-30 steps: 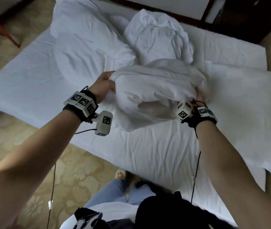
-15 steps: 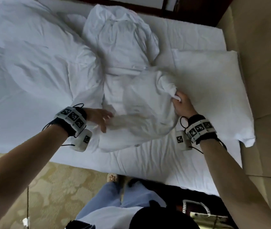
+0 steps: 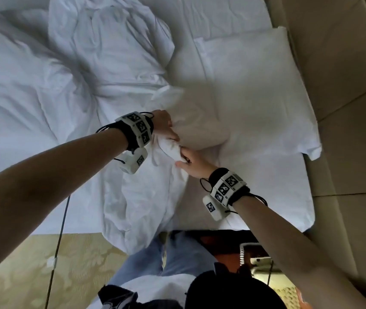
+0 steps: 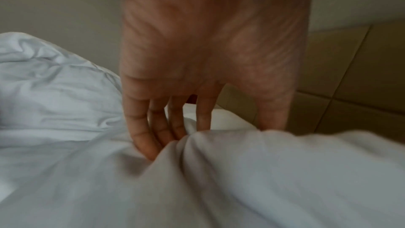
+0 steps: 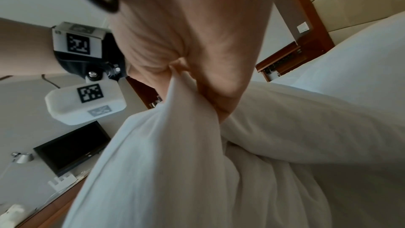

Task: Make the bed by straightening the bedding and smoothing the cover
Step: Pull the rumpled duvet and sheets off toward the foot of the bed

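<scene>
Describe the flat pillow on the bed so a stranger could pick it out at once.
Start at the beige padded wall panel on the right of the bed. The pillow lies flat right beside it, on the mattress sheet. Unlike the crumpled duvet heaped to its left, it is smooth, rectangular and sharp-cornered.

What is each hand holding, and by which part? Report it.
Both hold the white duvet cover by one bunched corner: the left hand grips its upper part, the right hand its lower part.
</scene>
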Motion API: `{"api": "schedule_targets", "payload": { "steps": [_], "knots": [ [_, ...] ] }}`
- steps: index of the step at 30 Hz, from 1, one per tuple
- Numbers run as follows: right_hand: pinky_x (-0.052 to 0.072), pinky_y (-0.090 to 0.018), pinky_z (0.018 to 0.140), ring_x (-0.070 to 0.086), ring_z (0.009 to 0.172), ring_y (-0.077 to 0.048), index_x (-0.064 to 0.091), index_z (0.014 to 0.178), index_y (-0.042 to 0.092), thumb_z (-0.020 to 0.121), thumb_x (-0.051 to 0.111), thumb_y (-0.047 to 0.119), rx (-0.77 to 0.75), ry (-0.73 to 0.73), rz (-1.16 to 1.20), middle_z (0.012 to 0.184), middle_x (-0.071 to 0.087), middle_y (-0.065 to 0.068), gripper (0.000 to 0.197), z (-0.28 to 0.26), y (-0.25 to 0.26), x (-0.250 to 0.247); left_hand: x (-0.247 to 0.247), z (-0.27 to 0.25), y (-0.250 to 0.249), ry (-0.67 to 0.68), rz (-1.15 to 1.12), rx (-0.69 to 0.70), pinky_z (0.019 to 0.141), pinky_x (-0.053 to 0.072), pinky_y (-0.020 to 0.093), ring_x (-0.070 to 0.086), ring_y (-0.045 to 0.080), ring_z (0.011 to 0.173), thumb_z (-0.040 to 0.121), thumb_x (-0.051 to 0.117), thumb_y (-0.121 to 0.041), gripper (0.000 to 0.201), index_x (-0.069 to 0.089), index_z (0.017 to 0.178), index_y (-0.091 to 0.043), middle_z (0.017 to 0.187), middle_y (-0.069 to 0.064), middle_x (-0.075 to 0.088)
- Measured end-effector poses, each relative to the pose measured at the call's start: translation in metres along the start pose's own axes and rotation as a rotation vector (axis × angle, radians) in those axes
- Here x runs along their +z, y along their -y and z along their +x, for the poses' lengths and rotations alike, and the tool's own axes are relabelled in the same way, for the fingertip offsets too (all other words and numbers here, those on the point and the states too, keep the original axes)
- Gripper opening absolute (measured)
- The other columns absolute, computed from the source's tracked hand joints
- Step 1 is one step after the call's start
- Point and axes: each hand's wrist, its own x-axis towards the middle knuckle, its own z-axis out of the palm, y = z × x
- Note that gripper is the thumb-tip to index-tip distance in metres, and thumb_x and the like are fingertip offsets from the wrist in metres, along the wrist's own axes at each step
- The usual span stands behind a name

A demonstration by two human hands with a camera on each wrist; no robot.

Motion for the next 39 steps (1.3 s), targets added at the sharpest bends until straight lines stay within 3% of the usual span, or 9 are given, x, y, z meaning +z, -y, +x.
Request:
{"api": "schedule_targets", "payload": {
  "steps": [4, 9, 14, 16, 20, 24, 28, 31, 39],
  "knots": [
    [0.035, -0.017, 0.058, 0.045, 0.058, -0.006, 0.054, 0.068, 0.014, 0.089, 0.063, 0.016, 0.043, -0.023, 0.133, 0.065, 0.048, 0.006, 0.023, 0.006, -0.013, -0.015, 0.006, 0.008, 0.003, 0.007, 0.012, -0.068, 0.073, 0.048, 0.032, 0.058, 0.026, 0.084, 0.072, 0.074, -0.033, 0.037, 0.066, 0.099, -0.007, 0.091, 0.009, 0.063],
    [0.052, -0.049, 0.089, 0.067, 0.091, -0.038, 0.067, 0.1, -0.011, 0.092, 0.045, 0.055, 0.459, -0.292, 0.362, 0.099, 0.07, -0.026, 0.069, 0.039, -0.068, -0.062, 0.011, 0.01, 0.011, -0.059, -0.269, -0.059, 0.065, 0.041, 0.026, 0.051, 0.021, 0.074, 0.07, 0.073, -0.015, 0.012, 0.062, 0.068, -0.011, 0.071, 0.006, 0.055],
    [0.055, -0.051, 0.075, 0.06, 0.095, -0.039, 0.053, 0.116, 0.008, 0.078, 0.068, 0.053, 0.647, -0.343, 1.05, 0.106, 0.059, -0.02, 0.06, 0.061, -0.069, -0.091, 0.005, -0.006, 0.011, 0.025, -0.774, 0.013, 0.051, 0.047, 0.018, 0.05, 0.019, 0.059, 0.069, 0.057, 0.01, 0.016, 0.054, 0.062, -0.004, 0.063, 0.006, 0.046],
    [0.055, -0.046, 0.078, 0.061, 0.098, -0.037, 0.054, 0.118, 0.007, 0.073, 0.077, 0.042, 0.692, -0.309, 0.944, 0.11, 0.061, -0.018, 0.062, 0.07, -0.067, -0.096, 0.002, -0.012, 0.01, 0.06, -0.828, 0.032, 0.053, 0.05, 0.017, 0.052, 0.017, 0.062, 0.063, 0.056, 0.004, 0.014, 0.059, 0.076, 0.006, 0.071, 0.008, 0.048],
    [0.043, -0.023, 0.094, 0.05, 0.124, -0.023, 0.034, 0.144, 0.009, 0.082, 0.062, 0.0, 0.388, -0.492, 0.504, 0.142, 0.045, -0.01, 0.069, 0.079, -0.047, -0.112, -0.005, -0.016, 0.006, 0.102, -0.858, 0.039, 0.056, 0.047, 0.024, 0.052, 0.019, 0.065, 0.057, 0.053, 0.002, 0.015, 0.057, 0.071, 0.004, 0.066, 0.007, 0.049],
    [0.041, 0.0, 0.078, 0.053, 0.107, -0.014, 0.058, 0.118, -0.002, 0.07, 0.039, -0.019, -0.14, -0.742, 0.37, 0.121, 0.06, -0.018, 0.054, 0.08, -0.004, -0.168, -0.005, -0.005, -0.017, 0.011, -0.862, 0.022, 0.042, 0.048, 0.017, 0.054, 0.014, 0.06, 0.077, 0.056, 0.013, 0.03, 0.051, 0.098, -0.008, 0.08, 0.002, 0.054],
    [0.044, -0.01, 0.076, 0.057, 0.079, 0.006, 0.065, 0.095, 0.003, 0.065, 0.036, -0.017, -0.408, -0.84, 0.267, 0.09, 0.064, -0.003, 0.046, 0.054, 0.023, -0.224, -0.012, 0.008, -0.066, -0.015, -0.9, 0.131, 0.056, 0.049, 0.022, 0.055, 0.017, 0.08, 0.066, 0.059, -0.006, 0.054, 0.044, 0.118, -0.007, 0.103, 0.01, 0.052],
    [0.047, -0.019, 0.077, 0.057, 0.079, 0.009, 0.061, 0.084, 0.013, 0.066, 0.04, -0.016, -0.46, -0.991, 0.226, 0.084, 0.062, 0.01, 0.04, 0.021, 0.02, -0.266, -0.023, 0.02, -0.115, -0.035, -0.956, 0.247, 0.066, 0.052, 0.019, 0.053, 0.02, 0.1, 0.056, 0.052, -0.012, 0.075, 0.043, 0.129, 0.002, 0.112, 0.01, 0.052],
    [0.047, -0.016, 0.079, 0.057, 0.076, 0.007, 0.061, 0.076, 0.028, 0.074, 0.046, -0.01, -0.278, -1.427, 0.35, 0.081, 0.062, 0.007, 0.04, -0.097, -0.046, -0.365, -0.021, 0.047, -0.27, 0.023, -0.867, 0.576, 0.072, 0.049, 0.017, 0.05, 0.016, 0.102, 0.058, 0.05, -0.012, 0.073, 0.045, 0.13, 0.004, 0.113, 0.005, 0.051]
  ]
}}
